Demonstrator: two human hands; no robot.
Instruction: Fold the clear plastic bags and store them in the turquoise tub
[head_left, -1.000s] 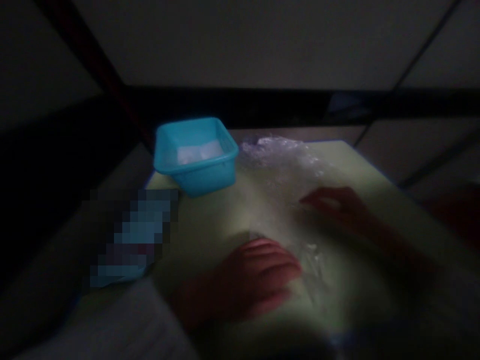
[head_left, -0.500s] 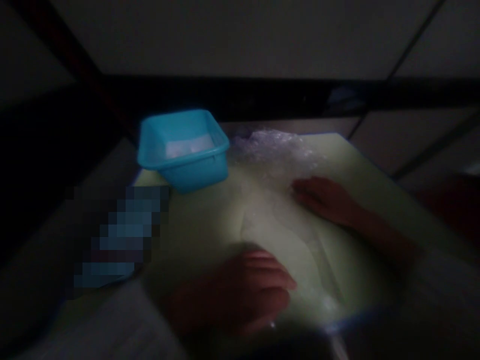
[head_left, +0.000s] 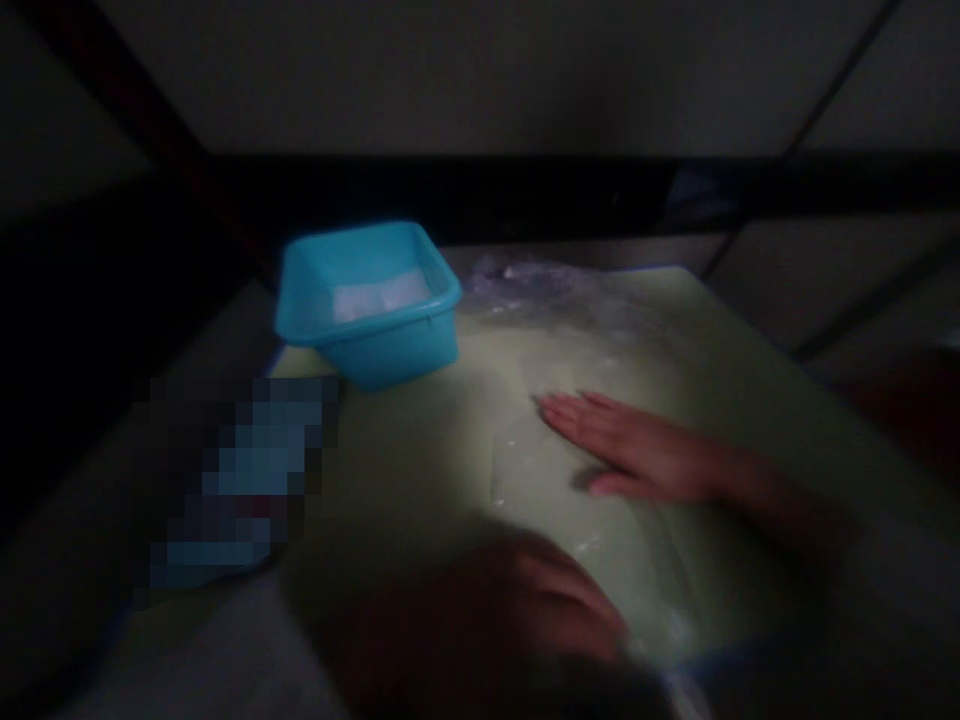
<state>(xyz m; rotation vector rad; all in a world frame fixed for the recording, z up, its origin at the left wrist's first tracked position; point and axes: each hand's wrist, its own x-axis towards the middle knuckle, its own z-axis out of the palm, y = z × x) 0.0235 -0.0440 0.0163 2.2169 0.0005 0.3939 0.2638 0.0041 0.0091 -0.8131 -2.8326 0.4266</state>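
Observation:
A thin clear plastic sheet or bag [head_left: 547,500] lies over the pale yellow-green tabletop [head_left: 397,450], with glints and faint creases along it. My right hand [head_left: 637,450] rests flat on the plastic, fingers stretched out to the left and thumb apart. Close to the table's front edge is my left hand [head_left: 525,610], dark and a little blurred. Its fingers curl downward over the near part of the plastic, and whatever lies under the fingertips is hidden.
A turquoise plastic basin [head_left: 390,350] with white pieces [head_left: 382,295] inside stands at the back left. Crumpled clear plastic [head_left: 555,285] lies along the back edge. At the left edge is a pixelated bluish item [head_left: 262,450]. The scene is dim.
My right hand has come nearer and flattened out on the plastic. My left hand has shifted slightly toward the front edge. The crumpled plastic at the back sits lower.

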